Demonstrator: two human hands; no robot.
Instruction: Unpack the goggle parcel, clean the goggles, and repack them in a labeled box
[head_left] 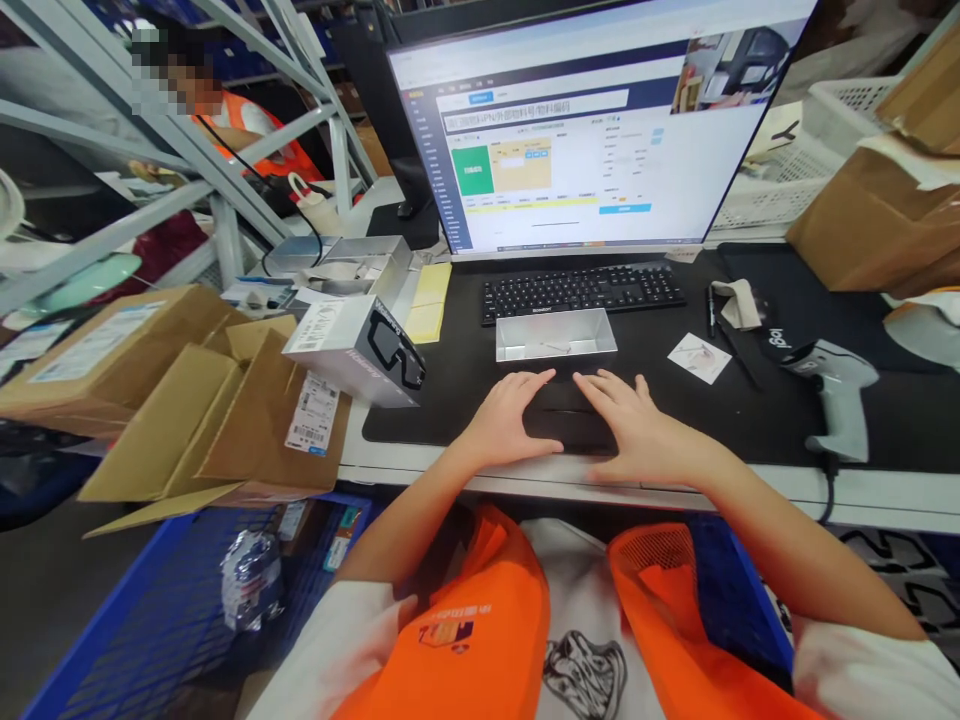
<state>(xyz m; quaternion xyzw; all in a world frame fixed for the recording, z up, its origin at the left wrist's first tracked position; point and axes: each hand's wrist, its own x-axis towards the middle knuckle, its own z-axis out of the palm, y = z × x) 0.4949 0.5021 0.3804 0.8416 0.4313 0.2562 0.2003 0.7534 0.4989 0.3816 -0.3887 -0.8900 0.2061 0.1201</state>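
Observation:
My left hand and my right hand lie flat, fingers stretched out, on a thin black object on the black desk mat. Neither hand holds anything. Just beyond the fingertips stands a shallow silver tray with a small item in it. Behind the tray is a black keyboard, and behind that a monitor showing a form page.
A grey barcode scanner stands at the right. A white box printed with glasses and open cardboard boxes sit at the left. A pen, a small card, brown cartons and a blue crate are nearby. Another person in orange is beyond the racking.

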